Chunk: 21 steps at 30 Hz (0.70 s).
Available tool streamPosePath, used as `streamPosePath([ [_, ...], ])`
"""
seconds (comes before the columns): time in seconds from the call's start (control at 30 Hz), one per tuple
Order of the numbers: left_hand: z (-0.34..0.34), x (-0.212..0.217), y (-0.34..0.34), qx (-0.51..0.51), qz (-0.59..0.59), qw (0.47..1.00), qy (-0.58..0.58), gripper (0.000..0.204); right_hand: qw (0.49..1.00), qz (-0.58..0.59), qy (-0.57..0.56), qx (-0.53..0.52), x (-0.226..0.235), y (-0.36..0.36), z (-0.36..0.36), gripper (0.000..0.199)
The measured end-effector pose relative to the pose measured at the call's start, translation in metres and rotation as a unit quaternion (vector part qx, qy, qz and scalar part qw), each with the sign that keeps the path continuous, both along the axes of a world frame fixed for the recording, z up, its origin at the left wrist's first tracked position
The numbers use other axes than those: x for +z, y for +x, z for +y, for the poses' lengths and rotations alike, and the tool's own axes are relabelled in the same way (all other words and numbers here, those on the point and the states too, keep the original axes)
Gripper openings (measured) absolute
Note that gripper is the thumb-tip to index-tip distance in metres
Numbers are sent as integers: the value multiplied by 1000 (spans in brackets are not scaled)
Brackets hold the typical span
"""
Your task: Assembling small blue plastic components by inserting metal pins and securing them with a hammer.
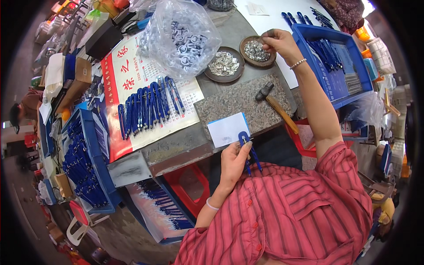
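My left hand (235, 162) grips a blue two-legged piece (243, 138) shaped like a drawing compass, with its rounded head up and legs pointing down toward my lap. A white card with a blue edge (227, 129) lies on the bench edge, just beyond that hand. My right hand (282, 44) is over the brown round dish of small shiny metal parts (257, 49), thumb and fingers pinched together; anything between them is too small to make out. Beside it stands a dark dish of flat silvery pieces (226, 65).
A hammer (276, 104) rests on the speckled stone slab (212, 108). Many similar blue pieces (148, 106) lie in a row on a printed sheet (117, 79). A clear bag of grey-white plastic parts (187, 42) stands behind. Blue trays (360, 95) flank the bench.
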<state>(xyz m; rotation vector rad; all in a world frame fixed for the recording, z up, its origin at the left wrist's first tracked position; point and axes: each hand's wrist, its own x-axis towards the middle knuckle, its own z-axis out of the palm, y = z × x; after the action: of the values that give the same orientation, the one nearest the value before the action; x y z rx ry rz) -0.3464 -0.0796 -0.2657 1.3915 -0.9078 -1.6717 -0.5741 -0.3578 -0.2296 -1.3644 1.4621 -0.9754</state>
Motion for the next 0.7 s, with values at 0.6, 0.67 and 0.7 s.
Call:
streamPosePath([
  [0.6, -3, 2, 0, 0, -25, 1000, -3, 28, 950, -266, 110, 118, 29, 8, 66, 14],
  [0.67, -1, -2, 0, 2, -9, 1000, -3, 28, 910, -344, 156, 173, 30, 9, 86, 14],
  [0.7, -2, 0, -1, 6, -11, 1000, -2, 28, 902, -356, 172, 175, 29, 10, 94, 14],
])
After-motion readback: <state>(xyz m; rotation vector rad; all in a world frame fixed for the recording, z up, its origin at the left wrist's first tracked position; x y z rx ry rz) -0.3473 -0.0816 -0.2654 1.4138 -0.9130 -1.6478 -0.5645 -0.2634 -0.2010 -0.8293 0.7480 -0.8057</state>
